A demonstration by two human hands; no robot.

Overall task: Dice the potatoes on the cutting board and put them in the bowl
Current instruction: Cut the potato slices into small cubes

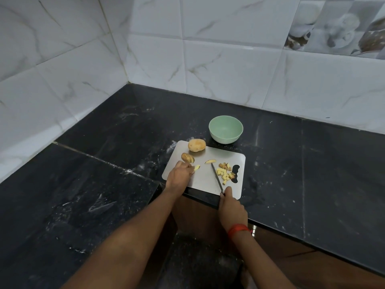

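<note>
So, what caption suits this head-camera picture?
Mid-dicing: right hand holds a knife, left hand pinches a potato piece on the cutting board; green bowl empty.

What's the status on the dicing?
Left grip pinches potato strip, right grip holds knife. Diced pile on cutting board, bowl empty; whole potato and half potato waiting. Nothing in the way.

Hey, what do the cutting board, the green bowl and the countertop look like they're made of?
Cutting board: probably stainless steel; thin, grey, dull sheen.
Bowl: likely plastic or melamine; even, matte pale green.
Countertop: polished dark stone, perhaps granite; whitish veins, faint reflections.
</note>
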